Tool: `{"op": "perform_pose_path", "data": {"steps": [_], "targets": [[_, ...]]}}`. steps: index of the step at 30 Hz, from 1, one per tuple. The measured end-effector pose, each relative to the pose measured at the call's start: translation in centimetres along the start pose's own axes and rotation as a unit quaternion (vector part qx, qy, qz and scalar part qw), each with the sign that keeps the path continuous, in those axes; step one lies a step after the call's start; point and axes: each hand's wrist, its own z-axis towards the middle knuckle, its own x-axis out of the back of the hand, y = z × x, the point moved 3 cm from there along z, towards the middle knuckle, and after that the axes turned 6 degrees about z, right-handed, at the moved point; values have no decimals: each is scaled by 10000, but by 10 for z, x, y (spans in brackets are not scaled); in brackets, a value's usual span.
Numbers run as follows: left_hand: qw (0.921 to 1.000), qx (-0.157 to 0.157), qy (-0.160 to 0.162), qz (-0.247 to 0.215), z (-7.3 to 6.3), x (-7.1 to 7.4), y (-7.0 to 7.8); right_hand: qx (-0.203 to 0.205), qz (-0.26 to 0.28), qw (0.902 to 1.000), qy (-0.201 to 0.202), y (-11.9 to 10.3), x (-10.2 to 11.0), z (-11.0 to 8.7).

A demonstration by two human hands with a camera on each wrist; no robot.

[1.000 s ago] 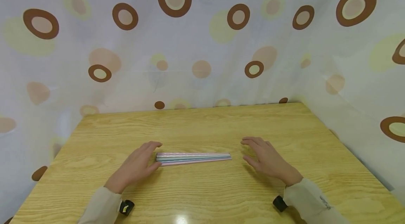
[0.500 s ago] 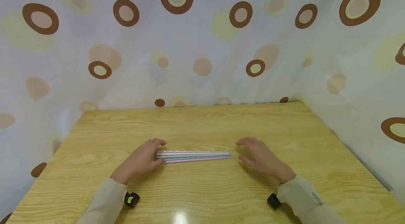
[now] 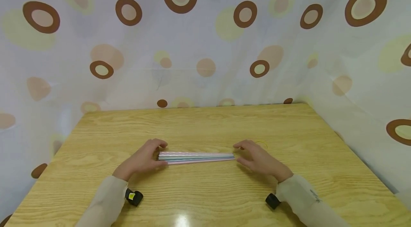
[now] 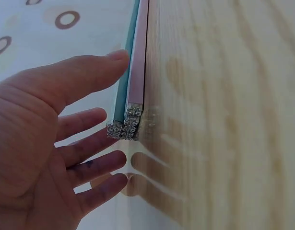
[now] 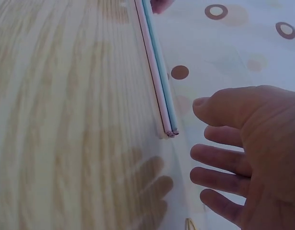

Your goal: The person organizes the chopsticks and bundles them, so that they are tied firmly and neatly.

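Note:
A flat bundle of pastel chopsticks (image 3: pixel 196 158) in pink, white, teal and blue lies crosswise on the table, its thicker ends to the left. Silver, textured caps (image 4: pixel 122 128) finish those ends. My left hand (image 3: pixel 141 160) stands around them, thumb in front and fingers behind. In the left wrist view its thumb overlaps the teal stick, and the fingers are spread. At the thin right-hand ends, my right hand (image 3: pixel 260 158) hovers with thumb and fingers apart; the right wrist view shows a gap between its thumb (image 5: pixel 205 106) and the chopsticks.
Just behind my right hand lies a thin yellow band (image 3: pixel 262 143), seen also as a yellow loop (image 5: pixel 189 224) in the right wrist view. The wooden table (image 3: pixel 205 125) ends at a curtain (image 3: pixel 205 88) with circle prints, which also runs along the right side.
My right hand has moved left to the chopsticks' thin ends, uncovering the yellow band. My left hand has shifted slightly right around the capped ends. The chopsticks stay on the table.

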Motion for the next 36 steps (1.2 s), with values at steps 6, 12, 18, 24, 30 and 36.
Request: {"op": "perform_pose_path", "data": {"steps": [6,12,18,24,30,36], "targets": [[9999,-155,-52,-11,4,0,1,140,73,9999,-68,1,-3,6],[9995,-242,-193,-69,8,-2,-2,41,240,9995,-192,5,-9,14],[9993,-213,-241,-176,9,-4,-4,14,185,9995,-269,5,-15,21],[9986,-129,-328,-386,10,-3,-4,-42,293,9988,-389,4,-17,26],[9984,-56,-359,-437,11,-4,-7,38,252,9982,-541,2,-20,31],[9973,114,-406,-609,11,-5,-9,3,-181,9960,-871,0,-21,33]]}}
